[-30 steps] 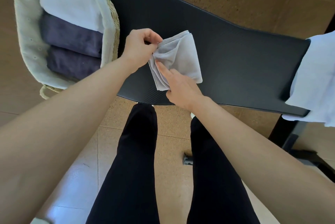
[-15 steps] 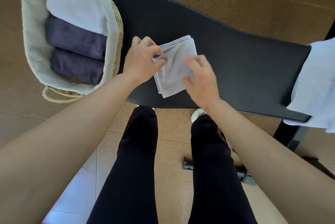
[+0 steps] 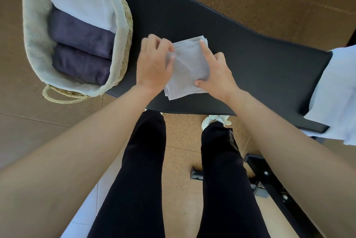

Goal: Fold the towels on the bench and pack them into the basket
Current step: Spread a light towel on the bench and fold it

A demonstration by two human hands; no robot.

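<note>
Broadly, the black bench [image 3: 260, 60] bears a towel-filled wicker basket [image 3: 30, 31] at its left end and a white towel [image 3: 337, 93] at its right. Mid-bench lies the folded grey towel [image 3: 189, 64]: the left hand [image 3: 154, 66] pinches its edge, and the right hand [image 3: 217, 75] presses it with a straight forefinger.

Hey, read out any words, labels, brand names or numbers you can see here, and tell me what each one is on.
Pale lettering running down the right trouser leg: too small and warped to read.
Folded grey towel, basket and bench: no text visible on any of them.
</note>
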